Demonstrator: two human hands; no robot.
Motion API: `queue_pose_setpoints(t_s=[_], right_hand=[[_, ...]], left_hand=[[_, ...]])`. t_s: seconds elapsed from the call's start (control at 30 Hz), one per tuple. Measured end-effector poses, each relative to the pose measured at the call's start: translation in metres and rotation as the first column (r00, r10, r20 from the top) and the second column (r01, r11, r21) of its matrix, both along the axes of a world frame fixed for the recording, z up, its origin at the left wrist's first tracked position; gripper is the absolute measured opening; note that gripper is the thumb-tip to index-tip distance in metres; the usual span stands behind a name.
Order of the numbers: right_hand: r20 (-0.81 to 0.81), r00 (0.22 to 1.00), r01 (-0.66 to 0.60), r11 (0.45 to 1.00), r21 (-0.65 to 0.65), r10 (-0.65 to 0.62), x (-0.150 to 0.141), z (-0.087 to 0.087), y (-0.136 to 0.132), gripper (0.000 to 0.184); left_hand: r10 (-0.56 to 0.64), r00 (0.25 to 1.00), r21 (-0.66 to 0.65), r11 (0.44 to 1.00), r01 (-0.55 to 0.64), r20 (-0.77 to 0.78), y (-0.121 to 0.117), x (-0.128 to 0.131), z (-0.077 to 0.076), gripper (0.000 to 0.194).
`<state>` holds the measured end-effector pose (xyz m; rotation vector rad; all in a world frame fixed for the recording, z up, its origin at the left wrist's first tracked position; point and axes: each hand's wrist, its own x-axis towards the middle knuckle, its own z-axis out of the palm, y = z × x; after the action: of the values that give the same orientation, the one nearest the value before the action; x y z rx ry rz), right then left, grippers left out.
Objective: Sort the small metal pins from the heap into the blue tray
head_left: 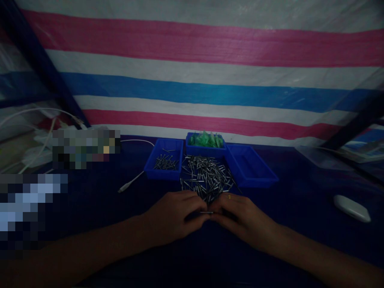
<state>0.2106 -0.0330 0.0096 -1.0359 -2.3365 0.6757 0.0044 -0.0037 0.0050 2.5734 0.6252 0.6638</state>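
My left hand and my right hand meet in front of a loose pile of thin metal pins on the dark blue table. Thumbs and fingertips are pinched together, with one slim metal pin lying sideways between the two hands. Both hands appear to grip it, though the fingers cover part of it. Each pin in the pile seems to have a thicker bright section and a thinner shaft, somewhat like a blind rivet. A ring is on a finger of my right hand.
Left of the pile, a blue tray holds more pins. Behind stands a blue tray with green plastic pieces. A third blue tray sits right. A white mouse-shaped object lies far right, a white cable left.
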Motion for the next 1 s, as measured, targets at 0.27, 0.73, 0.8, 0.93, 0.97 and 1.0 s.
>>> queue_pose_setpoints(t_s=[0.27,0.73,0.8,0.93,0.97,1.0], right_hand=[[-0.014,1.0,-0.025,1.0,-0.012,0.025,-0.002,-0.003,0.0,0.006],[0.083,0.996,-0.034,0.999,0.012,0.033,0.001,0.005,0.002,0.012],[0.113,0.992,-0.052,0.998,0.034,0.048,0.001,0.004,0.002,0.012],[0.154,0.985,-0.084,0.994,0.071,0.072,0.001,0.0,0.003,0.014],[0.156,0.985,-0.079,0.994,0.07,0.067,0.001,0.0,0.003,0.014],[0.157,0.986,-0.068,0.995,0.067,0.057,0.002,0.0,0.003,0.014]], left_hand=[[-0.112,0.994,0.014,0.994,0.112,-0.008,0.003,-0.001,-0.001,0.01],[0.022,0.996,0.099,0.995,-0.013,-0.085,0.001,-0.002,0.001,0.004],[0.015,0.992,0.146,0.989,0.004,-0.124,0.002,-0.002,0.0,0.008],[0.011,0.986,0.166,0.986,0.017,-0.168,0.002,-0.002,0.0,0.013],[0.021,0.986,0.168,0.986,0.007,-0.165,0.002,-0.002,0.0,0.013],[0.035,0.987,0.169,0.986,-0.008,-0.159,0.002,-0.002,0.001,0.012]])
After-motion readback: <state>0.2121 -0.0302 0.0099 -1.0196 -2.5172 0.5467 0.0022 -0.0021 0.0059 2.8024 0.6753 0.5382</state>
